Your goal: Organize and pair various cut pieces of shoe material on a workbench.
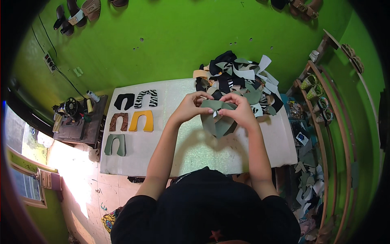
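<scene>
Both my hands hold a grey-green piece of leather-like material (218,125) above the right half of the white table. My left hand (191,109) pinches its upper left edge between thumb and fingers. My right hand (239,112) grips the upper right side, thumb close to the left thumb. Between the thumbs a small white bit shows; I cannot tell what it is. Just beyond my hands lies a heap of scraps (254,87) in black, white, green and yellow. U-shaped pieces rest on the table's left: black (124,101), zebra-striped (146,99), brown patterned (119,121), yellow (141,120) and grey-green (115,144).
The white table (162,91) stands against a green wall. At left, a sewing machine (72,109) sits on a dark stand with thread spools. A wooden rack (325,134) with sandals leans at right, with more scraps (308,179) below it. Sandals hang on the wall.
</scene>
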A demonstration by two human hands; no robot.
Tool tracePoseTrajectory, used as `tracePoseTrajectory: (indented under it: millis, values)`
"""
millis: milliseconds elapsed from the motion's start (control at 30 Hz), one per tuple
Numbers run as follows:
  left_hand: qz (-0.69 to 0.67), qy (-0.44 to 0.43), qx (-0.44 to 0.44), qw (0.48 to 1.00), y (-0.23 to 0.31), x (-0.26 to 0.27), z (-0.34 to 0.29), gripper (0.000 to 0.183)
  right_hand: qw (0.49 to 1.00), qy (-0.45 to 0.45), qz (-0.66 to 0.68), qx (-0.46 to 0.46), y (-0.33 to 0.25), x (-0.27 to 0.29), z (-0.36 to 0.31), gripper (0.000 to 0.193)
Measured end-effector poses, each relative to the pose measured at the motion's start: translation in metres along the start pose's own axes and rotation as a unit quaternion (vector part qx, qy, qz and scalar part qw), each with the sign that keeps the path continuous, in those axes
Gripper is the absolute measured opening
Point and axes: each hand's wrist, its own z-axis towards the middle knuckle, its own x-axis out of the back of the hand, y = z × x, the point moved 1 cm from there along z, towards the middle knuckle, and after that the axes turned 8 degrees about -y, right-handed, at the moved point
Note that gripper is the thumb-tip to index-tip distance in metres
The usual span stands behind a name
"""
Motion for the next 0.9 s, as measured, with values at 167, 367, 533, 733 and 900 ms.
tracePoseTrajectory:
  millis: [167, 367, 533, 733, 900]
  values:
    - [-0.062, 0.033, 0.031, 0.997, -0.038, -0.004, -0.005, 0.028, 0.999, -0.019, -0.028, 0.0, -0.005, -0.001, -0.001, 0.029]
    - [-0.278, 0.048, 0.01, 0.959, -0.056, -0.025, -0.007, 0.024, 0.998, -0.016, 0.018, 0.05, 0.003, -0.001, 0.0, 0.029]
    - [-0.363, -0.061, 0.011, 0.93, -0.082, -0.026, -0.003, 0.042, 0.996, -0.049, 0.057, 0.048, 0.022, 0.005, 0.0, 0.024]
    - [-0.369, -0.025, -0.015, 0.929, -0.057, -0.019, -0.008, 0.035, 0.995, 0.004, 0.097, 0.013, 0.031, 0.009, -0.007, 0.018]
    - [-0.295, 0.008, 0.032, 0.955, -0.033, -0.016, -0.015, 0.026, 0.997, 0.041, 0.047, 0.044, 0.047, -0.001, -0.01, 0.012]
